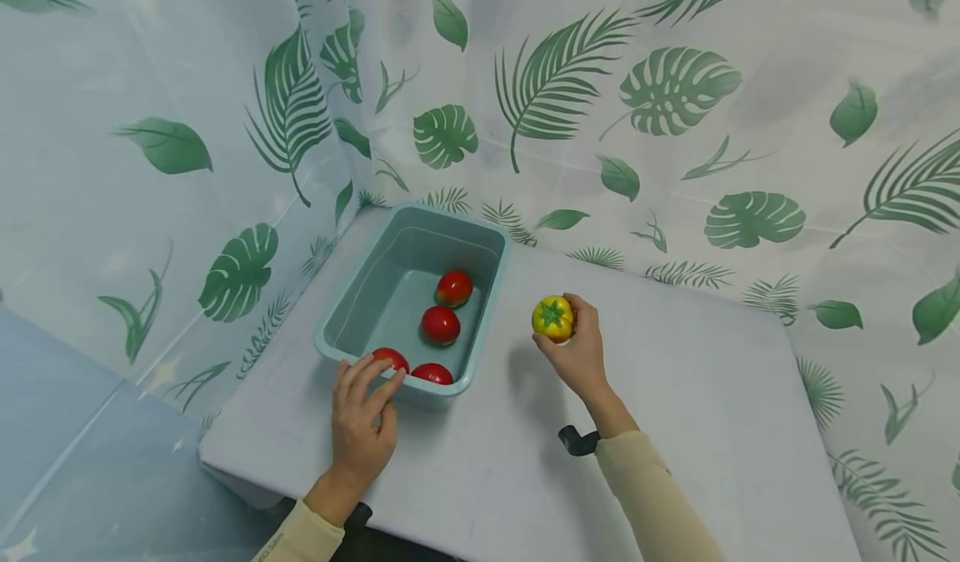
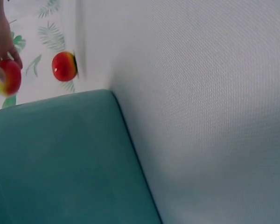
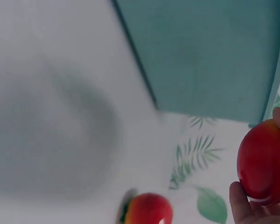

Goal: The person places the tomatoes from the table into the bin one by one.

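My right hand point(image 1: 585, 353) grips a tomato point(image 1: 552, 318) above the table, right of the teal plastic bin point(image 1: 487, 312). This tomato has a yellow top with a green leafy star; the right wrist view shows its red side. Inside the bin lie several red tomatoes point(image 1: 440, 325). At the bin's near rim is my left hand point(image 1: 363, 420), fingers loosely bent and holding nothing; whether they touch the rim or the tomato behind them I cannot tell. Another tomato point(image 2: 64, 66) sits on the table in both wrist views, but I cannot make it out in the head view.
A white cloth covers the table point(image 1: 697, 395). Leaf-patterned curtains point(image 1: 555, 87) hang behind it and on the left. The bin stands near the back left corner. Black wrist straps point(image 1: 579, 441) show at the sleeves.
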Available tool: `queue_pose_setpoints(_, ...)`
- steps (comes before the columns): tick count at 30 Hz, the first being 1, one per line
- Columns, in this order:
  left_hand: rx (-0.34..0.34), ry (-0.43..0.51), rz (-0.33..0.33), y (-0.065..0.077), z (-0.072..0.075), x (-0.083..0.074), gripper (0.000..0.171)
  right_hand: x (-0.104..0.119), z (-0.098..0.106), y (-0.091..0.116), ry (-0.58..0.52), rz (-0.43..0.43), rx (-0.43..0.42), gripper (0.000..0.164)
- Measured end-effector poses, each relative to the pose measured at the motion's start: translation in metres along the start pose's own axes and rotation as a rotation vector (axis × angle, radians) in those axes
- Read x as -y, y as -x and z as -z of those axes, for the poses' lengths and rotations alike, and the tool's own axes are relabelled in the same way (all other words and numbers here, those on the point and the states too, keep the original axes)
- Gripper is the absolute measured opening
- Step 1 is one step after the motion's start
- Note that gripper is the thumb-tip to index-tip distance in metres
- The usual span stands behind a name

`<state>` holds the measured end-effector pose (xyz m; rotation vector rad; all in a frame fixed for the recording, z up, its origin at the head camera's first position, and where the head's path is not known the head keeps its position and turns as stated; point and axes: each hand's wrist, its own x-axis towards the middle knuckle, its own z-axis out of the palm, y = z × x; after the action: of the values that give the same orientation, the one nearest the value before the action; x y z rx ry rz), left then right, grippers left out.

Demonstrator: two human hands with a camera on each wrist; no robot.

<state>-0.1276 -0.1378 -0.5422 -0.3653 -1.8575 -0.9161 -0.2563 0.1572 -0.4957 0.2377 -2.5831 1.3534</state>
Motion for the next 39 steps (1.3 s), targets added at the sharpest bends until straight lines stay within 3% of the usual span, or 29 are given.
queue_pose_setpoints(11,0.008,-0.001,0.014,-0.001,0.002,0.001,0.04,0.062,-0.021,-0.014,-0.101,0.107,0.007,0.078)
queue_pose_setpoints(18,-0.002,0.005,0.001,0.0,0.0,0.001,0.039,0.091,-0.04,-0.015,-0.156,0.188,0.092,0.079)
queue_pose_setpoints(29,-0.002,-0.012,-0.015,0.0,-0.001,0.001,0.04,0.105,-0.074,-0.006,-0.171,0.298,0.237,0.074)
queue_pose_setpoints(39,0.01,-0.02,-0.009,0.0,0.0,0.002,0.04,0.108,-0.083,-0.006,-0.122,0.335,0.234,0.074)
